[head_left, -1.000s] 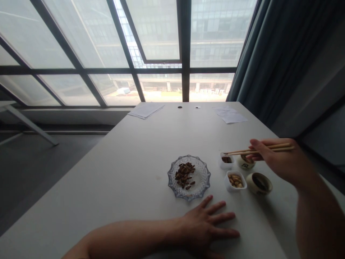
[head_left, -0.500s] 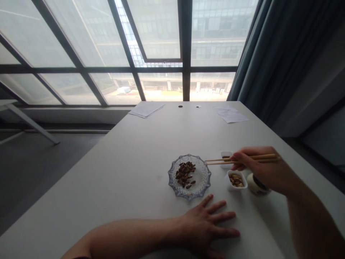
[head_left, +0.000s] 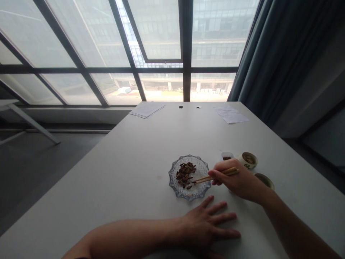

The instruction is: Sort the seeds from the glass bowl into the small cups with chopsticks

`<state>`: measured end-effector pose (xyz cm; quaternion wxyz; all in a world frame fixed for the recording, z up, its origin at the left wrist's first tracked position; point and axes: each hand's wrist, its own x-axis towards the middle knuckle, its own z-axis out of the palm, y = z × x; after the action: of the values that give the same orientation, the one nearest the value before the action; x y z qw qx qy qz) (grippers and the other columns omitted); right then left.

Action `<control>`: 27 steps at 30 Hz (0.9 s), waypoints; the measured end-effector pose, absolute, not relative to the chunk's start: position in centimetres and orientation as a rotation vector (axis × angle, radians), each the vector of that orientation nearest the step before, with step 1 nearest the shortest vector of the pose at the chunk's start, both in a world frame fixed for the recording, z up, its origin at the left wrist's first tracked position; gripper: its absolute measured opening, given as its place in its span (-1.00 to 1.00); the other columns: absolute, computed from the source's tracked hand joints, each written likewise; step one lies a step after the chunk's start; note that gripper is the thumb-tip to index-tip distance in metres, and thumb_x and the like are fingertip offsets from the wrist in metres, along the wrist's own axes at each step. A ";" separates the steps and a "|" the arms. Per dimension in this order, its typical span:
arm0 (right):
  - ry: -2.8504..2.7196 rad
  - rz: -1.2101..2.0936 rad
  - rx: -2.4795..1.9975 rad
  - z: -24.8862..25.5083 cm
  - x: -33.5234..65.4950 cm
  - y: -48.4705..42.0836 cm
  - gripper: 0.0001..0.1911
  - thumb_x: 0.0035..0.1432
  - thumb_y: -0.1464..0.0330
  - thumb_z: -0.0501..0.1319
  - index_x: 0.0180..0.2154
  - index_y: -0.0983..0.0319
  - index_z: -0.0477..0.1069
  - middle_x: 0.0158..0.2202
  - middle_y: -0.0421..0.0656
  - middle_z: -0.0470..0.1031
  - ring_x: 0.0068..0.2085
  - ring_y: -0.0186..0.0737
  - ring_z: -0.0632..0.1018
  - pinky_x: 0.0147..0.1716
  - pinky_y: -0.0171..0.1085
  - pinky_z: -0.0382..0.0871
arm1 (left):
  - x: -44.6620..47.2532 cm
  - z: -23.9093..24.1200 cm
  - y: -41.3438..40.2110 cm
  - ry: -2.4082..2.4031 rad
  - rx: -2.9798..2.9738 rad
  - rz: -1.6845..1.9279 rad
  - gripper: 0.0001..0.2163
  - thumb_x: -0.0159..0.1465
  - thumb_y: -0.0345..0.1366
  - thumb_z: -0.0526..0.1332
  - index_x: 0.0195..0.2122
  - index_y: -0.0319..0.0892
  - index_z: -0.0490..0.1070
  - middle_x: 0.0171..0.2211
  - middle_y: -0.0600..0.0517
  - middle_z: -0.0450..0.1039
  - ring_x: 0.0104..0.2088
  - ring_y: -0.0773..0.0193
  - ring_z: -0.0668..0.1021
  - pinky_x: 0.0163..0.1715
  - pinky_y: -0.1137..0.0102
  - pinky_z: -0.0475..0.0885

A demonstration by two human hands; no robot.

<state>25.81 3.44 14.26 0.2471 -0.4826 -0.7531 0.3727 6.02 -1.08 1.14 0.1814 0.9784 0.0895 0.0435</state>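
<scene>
My right hand (head_left: pixel 231 178) is closed around a pair of wooden chopsticks (head_left: pixel 215 175). Their tips are down in a scalloped glass dish (head_left: pixel 201 192), at a dark brown seed-like piece near the edge of a small heap of such pieces (head_left: pixel 184 172). Whether the tips pinch that piece, I cannot tell. My left hand (head_left: pixel 207 223) lies flat on the table with its fingers spread, just below the dish and holding nothing. Behind my right hand is a small white container (head_left: pixel 226 155) with dark contents. The hand covers the other white container.
Two round cups stand at the right: one pale cup with dark marks (head_left: pixel 249 160) and another (head_left: pixel 265 181) partly behind my wrist. Paper sheets (head_left: pixel 147 109) lie at the far left of the white table (head_left: pixel 129 162), and another sheet (head_left: pixel 231 115) at the far right.
My right hand has moved left and down, bringing the chopstick tips from the dish's right rim to the dark pieces inside. The left hand stays in place.
</scene>
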 end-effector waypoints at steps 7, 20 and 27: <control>-1.941 1.023 -1.336 15.0 26.8 3.0 -0.55 0.37 0.05 0.28 -0.39 0.24 0.63 -0.44 -0.09 0.68 -0.39 -0.14 0.69 -0.41 -0.32 0.51 | 5.9 1.4 -1.0 0.244 2.706 0.113 -0.34 0.43 0.03 0.15 0.51 0.10 0.03 0.57 0.04 -0.14 0.55 -0.16 -0.06 0.47 -0.26 -0.17; -1.490 0.352 -1.706 17.6 34.6 3.1 -0.57 0.26 -0.05 0.33 -0.32 0.18 0.68 -0.38 0.04 0.71 -0.35 0.18 0.74 -0.45 -0.09 0.58 | 5.8 1.4 -1.0 0.238 2.761 0.112 -0.34 0.41 -0.03 0.18 0.51 0.09 0.04 0.56 0.03 -0.11 0.55 -0.15 -0.06 0.46 -0.26 -0.13; -1.456 0.394 -1.650 18.2 33.2 2.9 -0.55 0.28 -0.06 0.31 -0.35 0.17 0.64 -0.35 0.04 0.72 -0.33 0.16 0.74 -0.44 -0.10 0.56 | 5.8 1.7 -0.9 0.240 2.760 0.097 -0.36 0.44 -0.08 0.15 0.51 0.10 0.04 0.55 0.04 -0.10 0.55 -0.13 -0.07 0.46 -0.25 -0.11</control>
<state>33.21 2.86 18.23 0.4377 -0.6635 -0.5857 0.1586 5.82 -0.89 1.72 0.1836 0.9787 0.0850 0.0343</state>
